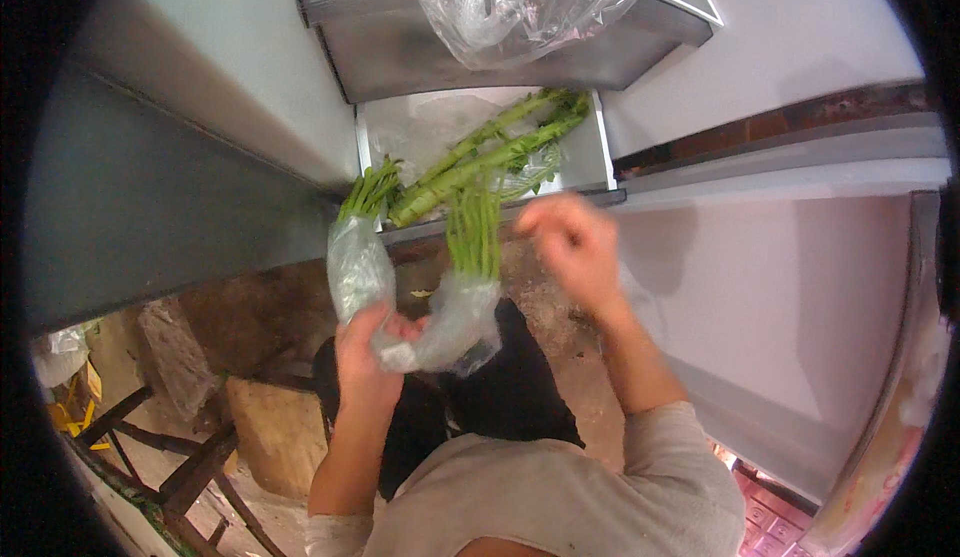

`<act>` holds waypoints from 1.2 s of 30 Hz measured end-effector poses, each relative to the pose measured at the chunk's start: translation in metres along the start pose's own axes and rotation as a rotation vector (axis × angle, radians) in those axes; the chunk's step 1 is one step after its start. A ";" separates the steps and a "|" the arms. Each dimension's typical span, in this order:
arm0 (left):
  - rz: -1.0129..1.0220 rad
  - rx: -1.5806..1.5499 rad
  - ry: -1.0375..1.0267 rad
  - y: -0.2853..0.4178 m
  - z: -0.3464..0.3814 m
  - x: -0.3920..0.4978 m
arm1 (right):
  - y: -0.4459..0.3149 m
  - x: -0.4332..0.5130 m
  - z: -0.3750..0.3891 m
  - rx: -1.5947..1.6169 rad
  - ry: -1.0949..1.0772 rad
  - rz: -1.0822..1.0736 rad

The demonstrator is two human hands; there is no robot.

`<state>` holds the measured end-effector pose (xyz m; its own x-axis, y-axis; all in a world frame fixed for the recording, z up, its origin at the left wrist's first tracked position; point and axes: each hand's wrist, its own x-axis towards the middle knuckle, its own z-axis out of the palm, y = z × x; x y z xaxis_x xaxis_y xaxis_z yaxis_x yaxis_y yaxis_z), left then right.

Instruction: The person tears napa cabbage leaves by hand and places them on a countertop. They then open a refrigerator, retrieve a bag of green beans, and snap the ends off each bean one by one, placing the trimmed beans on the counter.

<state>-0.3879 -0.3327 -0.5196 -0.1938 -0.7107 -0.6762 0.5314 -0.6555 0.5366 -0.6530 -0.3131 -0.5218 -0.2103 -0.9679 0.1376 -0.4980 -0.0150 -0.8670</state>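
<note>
My left hand [375, 339] grips a clear plastic bag [361, 268] in which green vegetable stems are wrapped; their bare ends [373, 188] stick out at the top. The bagged part bends round to a second bunch of thin green stems [475, 230] on the right. My right hand [574, 242] is blurred, a little right of that bunch, apart from it, with its fingers curled and nothing seen in them. Beyond both hands, thick leafy green stalks [457, 167] lie slantwise in a pulled-out white refrigerator drawer [607, 152].
Above is another drawer [487, 61] with a crumpled clear plastic bag [525, 9] over its front. A refrigerator door [765, 287] stands open at right, a dark panel [180, 212] at left. Lower left are a wooden board [277, 433] and a dark frame [199, 467]; lower right, a pink crate [769, 519].
</note>
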 end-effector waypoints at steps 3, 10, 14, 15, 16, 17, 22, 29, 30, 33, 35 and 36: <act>0.020 0.089 -0.016 0.009 -0.020 -0.020 | 0.075 0.055 -0.030 -0.345 -0.016 0.203; 0.144 0.202 -0.034 0.016 -0.016 -0.042 | 0.192 0.119 0.002 -1.044 -0.997 0.388; 0.163 0.225 0.019 0.013 0.002 -0.041 | 0.210 0.121 0.018 -1.309 -0.936 0.029; 0.151 0.233 -0.006 0.014 0.004 -0.041 | 0.213 0.121 0.017 -1.295 -0.980 0.044; 0.150 0.226 -0.058 0.014 0.005 -0.039 | 0.216 0.121 0.015 -1.271 -1.021 0.054; 0.149 0.221 -0.105 0.014 0.005 -0.038 | 0.219 0.121 0.012 -1.223 -1.024 0.098; 0.074 0.258 -0.141 0.014 0.003 -0.035 | 0.237 0.124 -0.002 -1.215 -1.142 -0.125; 0.015 0.180 -0.156 0.015 0.006 -0.039 | 0.255 0.133 0.010 -1.367 -1.081 -0.471; -0.005 0.228 -0.125 0.016 0.006 -0.038 | 0.253 0.133 0.007 -1.350 -1.059 -0.500; -0.049 0.282 -0.109 0.015 0.004 -0.033 | 0.235 0.134 -0.012 -1.140 -0.887 -0.499; -0.096 0.270 -0.137 0.015 0.003 -0.031 | 0.212 0.137 -0.029 -0.959 -0.778 -0.356; -0.093 0.306 -0.139 0.016 0.003 -0.030 | 0.199 0.138 -0.033 -0.870 -0.738 -0.234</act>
<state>-0.3760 -0.3225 -0.4900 -0.3509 -0.6589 -0.6654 0.2387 -0.7500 0.6168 -0.8091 -0.4416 -0.6599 0.3607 -0.8797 -0.3097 -0.9296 -0.3121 -0.1963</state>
